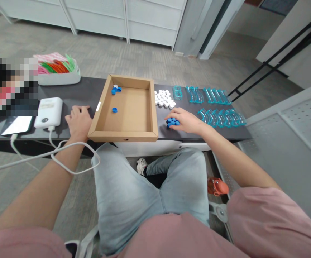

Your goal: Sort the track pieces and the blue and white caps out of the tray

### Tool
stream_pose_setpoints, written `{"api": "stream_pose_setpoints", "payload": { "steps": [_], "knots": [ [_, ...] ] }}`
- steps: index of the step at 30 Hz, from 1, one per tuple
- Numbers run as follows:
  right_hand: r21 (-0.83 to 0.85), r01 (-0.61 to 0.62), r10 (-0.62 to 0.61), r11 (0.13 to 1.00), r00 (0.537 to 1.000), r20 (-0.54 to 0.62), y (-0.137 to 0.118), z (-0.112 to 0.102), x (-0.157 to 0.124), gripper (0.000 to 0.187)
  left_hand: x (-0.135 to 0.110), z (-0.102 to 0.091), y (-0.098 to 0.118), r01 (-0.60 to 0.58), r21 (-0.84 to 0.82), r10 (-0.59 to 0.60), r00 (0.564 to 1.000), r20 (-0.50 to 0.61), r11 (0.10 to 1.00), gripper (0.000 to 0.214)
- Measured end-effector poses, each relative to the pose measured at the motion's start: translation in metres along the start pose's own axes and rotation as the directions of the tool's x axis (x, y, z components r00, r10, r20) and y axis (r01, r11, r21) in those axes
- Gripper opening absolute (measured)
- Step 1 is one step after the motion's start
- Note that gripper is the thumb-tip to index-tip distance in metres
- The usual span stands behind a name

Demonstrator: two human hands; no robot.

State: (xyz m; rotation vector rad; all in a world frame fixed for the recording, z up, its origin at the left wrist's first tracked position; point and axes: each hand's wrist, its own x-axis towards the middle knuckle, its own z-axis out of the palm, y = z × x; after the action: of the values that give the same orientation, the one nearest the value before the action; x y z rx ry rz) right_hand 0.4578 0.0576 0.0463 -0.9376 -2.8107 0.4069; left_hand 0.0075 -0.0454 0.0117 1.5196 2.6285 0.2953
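My right hand (185,121) reaches across the dark table and curves around the far side of a small cluster of blue pieces (173,123), fingers extended and touching or just above them. My left hand (80,120) rests on the table against the left side of a shallow cardboard box (155,111), fingers apart and holding nothing. Inside the box lie a few small blue pieces (114,110) and one white piece (115,86) by the far left corner. A pile of small white pieces (164,99) sits between the box and my right hand.
Clear teal-edged plastic parts (221,118) lie in rows at the right. At the left are a white power bank (48,113) with cable, a lit phone (19,124) and a white basket (60,78) of colourful strips. An orange-lidded bottle (218,186) stands below.
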Motion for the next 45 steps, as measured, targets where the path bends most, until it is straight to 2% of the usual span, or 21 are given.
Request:
{"api": "stream_pose_setpoints", "payload": {
  "steps": [4, 6, 8, 11, 15, 17, 19, 22, 24, 26, 29, 32, 35, 38, 42, 45],
  "knots": [
    [0.11, 0.086, -0.066, 0.99, 0.983, -0.172, -0.011, -0.023, 0.021, 0.029, -0.001, -0.001, 0.0, 0.001, 0.0, -0.001, 1.0, -0.001, 1.0, 0.062],
    [0.133, 0.133, -0.1, 0.982, 0.967, -0.233, -0.026, -0.028, 0.047, 0.025, -0.001, 0.0, -0.001, -0.008, -0.007, 0.008, 1.0, 0.001, 1.0, 0.062],
    [0.137, 0.183, -0.151, 0.974, 0.965, -0.216, -0.044, -0.022, 0.085, 0.025, 0.0, 0.001, -0.003, -0.016, -0.016, 0.016, 1.0, 0.002, 1.0, 0.063],
    [0.109, 0.212, -0.205, 0.971, 0.976, -0.068, -0.072, 0.005, 0.153, 0.028, 0.001, 0.004, -0.006, -0.026, -0.024, 0.026, 1.0, -0.01, 0.999, 0.063],
    [0.033, 0.199, -0.201, 0.98, 0.97, 0.136, -0.104, 0.056, 0.235, 0.031, 0.002, 0.009, -0.006, -0.016, -0.009, 0.015, 0.998, -0.065, 1.0, 0.062],
    [0.003, 0.186, -0.184, 0.983, 0.968, 0.169, -0.115, 0.076, 0.258, 0.027, 0.002, 0.011, -0.006, -0.017, -0.006, 0.016, 0.997, -0.08, 1.0, 0.062],
    [0.013, 0.205, -0.204, 0.979, 0.964, 0.173, -0.121, 0.084, 0.266, 0.022, 0.002, 0.012, -0.006, -0.022, -0.009, 0.021, 0.996, -0.091, 1.0, 0.061],
    [0.116, 0.289, -0.301, 0.95, 0.949, 0.098, -0.116, 0.075, 0.252, 0.019, 0.002, 0.011, -0.005, -0.025, -0.017, 0.024, 0.995, -0.098, 1.0, 0.06],
    [0.206, 0.345, -0.352, 0.916, 0.936, -0.005, -0.103, 0.056, 0.226, 0.02, 0.001, 0.01, -0.005, -0.019, -0.019, 0.017, 0.996, -0.086, 1.0, 0.061],
    [0.273, 0.362, -0.349, 0.891, 0.932, -0.097, -0.084, 0.031, 0.189, 0.026, 0.0, 0.007, -0.005, -0.02, -0.019, 0.019, 0.998, -0.057, 1.0, 0.063],
    [0.298, 0.238, -0.186, 0.924, 0.964, -0.192, -0.054, -0.003, 0.116, 0.028, 0.0, 0.003, -0.005, -0.036, -0.022, 0.036, 0.999, -0.005, 0.999, 0.067],
    [0.291, 0.054, 0.032, 0.955, 0.959, -0.283, -0.031, -0.019, 0.041, 0.028, 0.0, 0.001, -0.005, -0.032, -0.016, 0.032, 0.999, 0.01, 0.999, 0.068],
    [0.25, -0.084, 0.167, 0.965, 0.929, -0.33, -0.02, -0.01, -0.018, 0.023, 0.001, 0.001, -0.003, -0.015, -0.01, 0.015, 1.0, 0.011, 1.0, 0.067],
    [0.134, -0.157, 0.193, 0.979, 0.927, -0.322, -0.016, 0.014, -0.049, 0.014, -0.001, 0.0, -0.002, -0.003, -0.012, 0.003, 1.0, 0.015, 1.0, 0.067],
    [-0.021, -0.138, 0.128, 0.99, 0.959, -0.254, -0.014, 0.044, -0.056, 0.005, -0.003, -0.003, -0.001, 0.002, -0.016, -0.001, 1.0, 0.029, 1.0, 0.067],
    [-0.076, -0.108, 0.081, 0.991, 0.952, -0.294, -0.013, 0.053, -0.054, 0.003, -0.002, -0.003, -0.002, -0.006, -0.013, 0.007, 0.999, 0.034, 1.0, 0.068]
  ]
}}
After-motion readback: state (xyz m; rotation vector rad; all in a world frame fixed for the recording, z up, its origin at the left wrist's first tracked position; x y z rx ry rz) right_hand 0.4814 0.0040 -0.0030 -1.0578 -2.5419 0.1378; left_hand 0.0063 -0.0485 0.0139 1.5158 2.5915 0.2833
